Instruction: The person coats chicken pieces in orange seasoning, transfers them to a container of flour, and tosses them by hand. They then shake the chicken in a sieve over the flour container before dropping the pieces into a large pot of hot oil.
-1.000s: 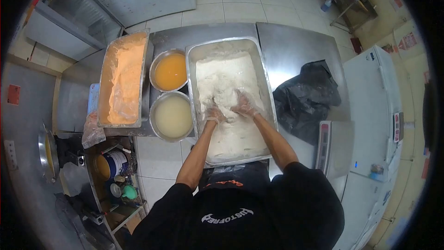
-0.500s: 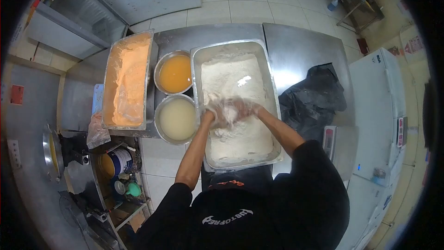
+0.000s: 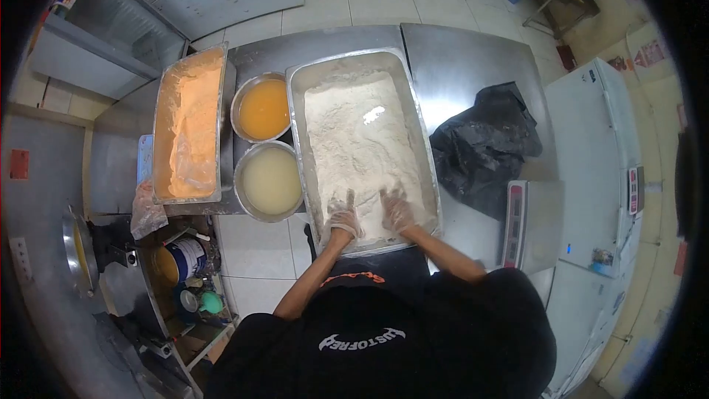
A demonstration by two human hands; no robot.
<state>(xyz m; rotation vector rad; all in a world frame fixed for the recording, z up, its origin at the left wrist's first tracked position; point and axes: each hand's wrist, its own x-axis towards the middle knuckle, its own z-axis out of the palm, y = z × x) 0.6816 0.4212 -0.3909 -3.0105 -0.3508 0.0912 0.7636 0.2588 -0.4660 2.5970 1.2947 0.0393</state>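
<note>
A deep metal pan (image 3: 297,111) holds a thick bed of white flour-like powder (image 3: 354,133). Near the pan's close end, my left hand (image 3: 343,223), in a clear plastic glove dusted white, rests in the powder with its fingers stretched out. To its right, my right hand (image 3: 399,214), gloved the same way, reaches into the powder, fingers spread. Some fingertips are partly sunk in the powder or blurred. Neither hand shows anything held. A gap of powder lies between the two hands.
Left of the pan stand a bowl of orange liquid (image 3: 264,108), a bowl of pale cloudy liquid (image 3: 271,182) and a long pan of orange powder (image 3: 196,125). A crumpled black plastic bag (image 3: 487,148) and a scale (image 3: 535,225) are on the right.
My hands were together over the middle of the powder, blurred, around something white. Now they are apart and lower, in the powder at the pan's near end. The view has shifted slightly.
</note>
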